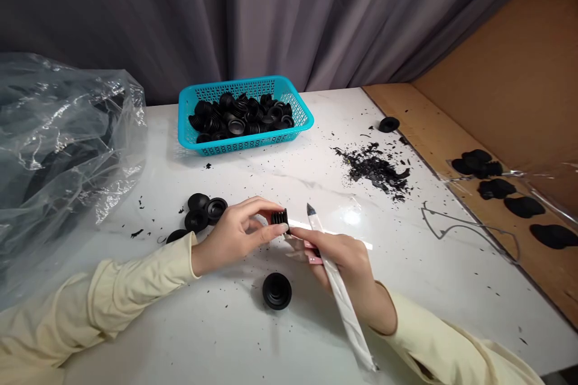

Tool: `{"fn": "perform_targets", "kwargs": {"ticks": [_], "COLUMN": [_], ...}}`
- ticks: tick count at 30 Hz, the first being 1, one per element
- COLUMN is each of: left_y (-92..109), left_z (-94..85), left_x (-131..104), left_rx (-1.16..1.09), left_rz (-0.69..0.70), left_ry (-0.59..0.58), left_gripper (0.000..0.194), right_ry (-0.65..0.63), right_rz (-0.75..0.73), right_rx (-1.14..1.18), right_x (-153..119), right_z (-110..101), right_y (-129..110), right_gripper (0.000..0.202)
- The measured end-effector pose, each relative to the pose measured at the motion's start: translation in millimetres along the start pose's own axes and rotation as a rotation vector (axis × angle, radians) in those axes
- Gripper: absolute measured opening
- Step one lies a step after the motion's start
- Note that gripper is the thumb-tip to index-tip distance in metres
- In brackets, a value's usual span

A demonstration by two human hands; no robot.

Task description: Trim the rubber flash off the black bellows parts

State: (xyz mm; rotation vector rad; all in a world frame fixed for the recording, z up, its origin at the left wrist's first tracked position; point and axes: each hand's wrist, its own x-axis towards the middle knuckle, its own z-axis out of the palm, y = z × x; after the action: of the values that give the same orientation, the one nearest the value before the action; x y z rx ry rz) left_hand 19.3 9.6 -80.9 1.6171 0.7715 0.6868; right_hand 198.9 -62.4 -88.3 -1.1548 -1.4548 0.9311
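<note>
Between thumb and fingers, my left hand [239,228] pinches a small ribbed black rubber part [279,217]. My right hand [341,255] is wrapped round a tool with a long white wrapped handle [345,307] and a dark pointed tip; its index finger reaches the part's right side. Something pink [313,254] shows at the right hand's fingers. A round black cup-like part [277,291] lies on the white table just below the hands. Several more black round parts [196,219] lie beside my left wrist.
A blue basket [246,145] full of ribbed black parts stands at the back. Black scraps [377,169] are heaped to the right. A clear plastic bag [67,162] covers the left. Flat black pieces [553,236] and bent wire [469,225] lie at the right.
</note>
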Motion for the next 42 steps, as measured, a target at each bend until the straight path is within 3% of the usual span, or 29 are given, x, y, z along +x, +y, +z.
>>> {"fn": "perform_targets", "kwargs": {"ticks": [3, 7, 15, 20, 27, 32, 35, 42], "left_y": [0, -1, 1, 0, 2, 5, 7, 7], "left_z": [-0.5, 0.1, -0.5, -2.3, 0.3, 0.1, -0.3, 0.2], "left_x": [0, -2, -2, -3, -2, -1, -1, -3], "left_rx": [0.022, 0.109, 0.206, 0.242, 0.18, 0.076, 0.041, 0.011], "left_rz": [0.07, 0.19, 0.29, 0.33, 0.252, 0.12, 0.065, 0.062], "left_ry": [0.01, 0.027, -0.035, -0.047, -0.076, -0.062, -0.07, -0.013], "left_gripper": [0.022, 0.029, 0.034, 0.029, 0.028, 0.022, 0.02, 0.017], "right_ry": [-0.018, -0.046, -0.087, -0.136, -0.151, -0.163, -0.172, -0.194], "right_rz": [0.01, 0.151, 0.371, 0.399, 0.427, 0.454, 0.476, 0.509], "right_rx": [0.0, 0.009, 0.094, 0.123, 0.174, 0.208, 0.309, 0.443], "right_x": [1, 8, 10, 10, 12, 14, 13, 14], "right_z": [1, -3, -7, -6, -8, -11, -11, -11], "right_y": [-1, -10, -16, -20, -22, -19, -15, -11], "right_gripper": [0.022, 0.013, 0.011, 0.01, 0.019, 0.034, 0.033, 0.037]}}
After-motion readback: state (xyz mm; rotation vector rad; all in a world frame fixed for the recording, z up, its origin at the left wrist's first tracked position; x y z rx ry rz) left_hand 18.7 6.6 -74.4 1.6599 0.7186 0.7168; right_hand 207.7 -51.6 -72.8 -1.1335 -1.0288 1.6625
